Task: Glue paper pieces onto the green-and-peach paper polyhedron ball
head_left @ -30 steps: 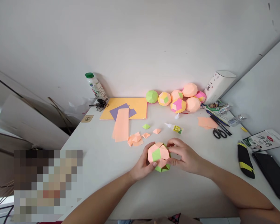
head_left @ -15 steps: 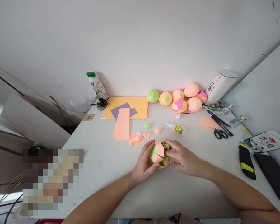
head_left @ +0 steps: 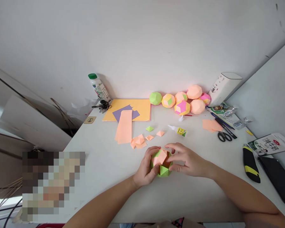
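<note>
My left hand [head_left: 146, 169] is closed around the left side of a faceted paper ball [head_left: 165, 171] in peach and green, its thumb pressing on the front. A dark opening shows on the ball's right side. There, my right hand [head_left: 184, 160] has its fingers spread, with the fingertips at the ball's right edge. Beyond the hands lie a small green folded paper piece [head_left: 149, 128], several peach folded pieces [head_left: 139, 140] and a yellow-labelled glue bottle [head_left: 181, 131] on its side.
Finished paper balls [head_left: 182, 107] sit against the wall. Peach strips [head_left: 125, 126] and purple paper overlap a yellow sheet [head_left: 142, 107]. At right are scissors [head_left: 224, 136], a black-and-yellow cutter [head_left: 251, 164] and a black pouch [head_left: 276, 180]. A green-capped bottle [head_left: 99, 87] stands back left.
The paper ball has turned and moved slightly toward me in my left hand, so more of its opening shows. My right fingers have spread a little wider.
</note>
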The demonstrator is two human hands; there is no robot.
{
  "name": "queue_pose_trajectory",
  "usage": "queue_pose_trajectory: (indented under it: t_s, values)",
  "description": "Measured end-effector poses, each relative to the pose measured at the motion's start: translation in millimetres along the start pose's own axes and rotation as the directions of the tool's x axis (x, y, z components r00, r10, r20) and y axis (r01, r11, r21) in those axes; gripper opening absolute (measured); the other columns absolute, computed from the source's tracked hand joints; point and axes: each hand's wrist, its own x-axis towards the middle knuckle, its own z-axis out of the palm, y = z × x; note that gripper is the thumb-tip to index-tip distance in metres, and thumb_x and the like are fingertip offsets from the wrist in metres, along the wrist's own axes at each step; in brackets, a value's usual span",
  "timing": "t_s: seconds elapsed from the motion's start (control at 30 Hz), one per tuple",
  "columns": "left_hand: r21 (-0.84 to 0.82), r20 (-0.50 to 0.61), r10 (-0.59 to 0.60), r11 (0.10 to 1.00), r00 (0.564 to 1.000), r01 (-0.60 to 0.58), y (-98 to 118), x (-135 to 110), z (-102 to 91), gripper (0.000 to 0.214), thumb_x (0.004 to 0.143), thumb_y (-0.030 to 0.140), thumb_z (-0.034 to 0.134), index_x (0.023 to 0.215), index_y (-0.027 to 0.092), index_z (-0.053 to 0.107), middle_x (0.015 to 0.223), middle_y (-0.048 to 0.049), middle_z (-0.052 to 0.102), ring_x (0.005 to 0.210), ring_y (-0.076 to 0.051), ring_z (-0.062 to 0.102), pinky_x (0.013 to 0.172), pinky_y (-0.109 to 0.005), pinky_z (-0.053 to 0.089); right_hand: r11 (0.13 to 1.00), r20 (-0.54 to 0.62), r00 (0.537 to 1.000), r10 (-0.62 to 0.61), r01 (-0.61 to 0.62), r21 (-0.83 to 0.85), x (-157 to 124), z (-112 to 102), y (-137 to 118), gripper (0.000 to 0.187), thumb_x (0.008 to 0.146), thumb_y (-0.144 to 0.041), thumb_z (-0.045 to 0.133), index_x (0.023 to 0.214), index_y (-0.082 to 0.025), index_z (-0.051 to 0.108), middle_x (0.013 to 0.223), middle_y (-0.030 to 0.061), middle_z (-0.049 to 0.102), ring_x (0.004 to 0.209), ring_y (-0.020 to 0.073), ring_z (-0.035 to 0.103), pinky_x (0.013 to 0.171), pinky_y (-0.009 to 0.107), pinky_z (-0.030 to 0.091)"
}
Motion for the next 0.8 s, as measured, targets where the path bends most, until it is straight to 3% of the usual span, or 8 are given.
queue_pose_trajectory:
  t_s: [0.1,0.2,0.3,0.4,0.47,0.63,0.73,0.8]
  values:
    - [-0.061,-0.025,-0.074,0.996,0.997,0.072,-1,0,-1.4,0.038,0.094,0.039,0.040,0.128,0.023,0.044,0.128,-0.0130,0.047,0.121,-0.029,0.043,0.101,-0.050,0.038,0.992,-0.270,0.958,0.094,-0.066,0.111,5,-2,18,0.033,0.093,-0.040,0.049,0.075,-0.019,0.069,0.097,0.0106,0.067,0.081,0.0200,0.062,0.067,0.032,0.051]
    - [-0.168,-0.043,-0.199,0.967,0.979,0.189,-2,-1,-1.6,0.041,0.094,0.043,0.039,0.128,0.022,0.046,0.128,-0.0119,0.049,0.121,-0.029,0.045,0.102,-0.047,0.038,0.978,-0.436,0.880,0.189,-0.209,0.001,13,7,47,0.032,0.095,-0.034,0.041,0.081,-0.019,0.065,0.086,0.0101,0.067,0.076,0.0195,0.062,0.059,0.030,0.050]
    - [-0.287,-0.040,-0.342,0.904,0.939,0.317,-2,0,-0.6,0.042,0.093,0.044,0.040,0.128,0.022,0.048,0.129,-0.0107,0.052,0.121,-0.029,0.047,0.101,-0.044,0.039,0.976,-0.396,0.903,0.165,-0.207,-0.066,24,25,75,0.021,0.089,-0.027,0.048,0.099,-0.018,0.064,0.109,0.0138,0.065,0.086,0.0221,0.065,0.066,0.034,0.054]
    - [-0.359,-0.048,-0.417,0.855,0.908,0.374,-2,2,1.0,0.041,0.093,0.045,0.042,0.126,0.022,0.051,0.125,-0.0101,0.056,0.117,-0.027,0.051,0.099,-0.040,0.040,0.969,-0.358,0.923,0.139,-0.201,-0.142,43,41,91,0.035,0.081,-0.019,0.055,0.116,-0.018,0.060,0.131,0.0153,0.054,0.117,0.0292,0.054,0.092,0.045,0.048]
    - [-0.395,-0.077,-0.437,0.839,0.896,0.375,-3,3,1.7,0.042,0.091,0.047,0.044,0.122,0.021,0.055,0.120,-0.0098,0.060,0.112,-0.027,0.053,0.097,-0.039,0.041,0.961,-0.351,0.924,0.151,-0.221,-0.168,59,46,96,0.042,0.077,-0.015,0.058,0.119,-0.016,0.058,0.133,0.0165,0.053,0.119,0.0314,0.052,0.093,0.046,0.047]
    - [-0.520,-0.133,-0.489,0.775,0.862,0.359,-10,8,-2.1,0.042,0.091,0.050,0.044,0.108,0.016,0.063,0.109,-0.0109,0.066,0.103,-0.027,0.059,0.090,-0.038,0.045,0.951,-0.361,0.913,0.191,-0.264,-0.164,90,50,100,0.022,0.079,-0.012,0.057,0.098,-0.020,0.065,0.100,0.0076,0.066,0.088,0.0220,0.062,0.073,0.033,0.049]
    - [-0.565,-0.119,-0.547,0.724,0.829,0.397,-10,13,-6.6,0.042,0.090,0.049,0.045,0.100,0.015,0.066,0.102,-0.0107,0.069,0.098,-0.026,0.062,0.087,-0.038,0.047,0.947,-0.408,0.888,0.213,-0.291,-0.139,87,52,102,0.006,0.082,-0.018,0.058,0.080,-0.019,0.063,0.081,0.0032,0.063,0.072,0.0171,0.059,0.065,0.029,0.046]
    - [-0.564,-0.105,-0.573,0.708,0.813,0.426,-8,16,-8.7,0.043,0.089,0.051,0.045,0.097,0.015,0.067,0.101,-0.0102,0.070,0.097,-0.026,0.063,0.087,-0.039,0.047,0.945,-0.440,0.871,0.219,-0.301,-0.124,80,53,102,0.011,0.083,-0.021,0.058,0.073,-0.018,0.060,0.073,0.0015,0.059,0.066,0.0157,0.056,0.062,0.027,0.045]
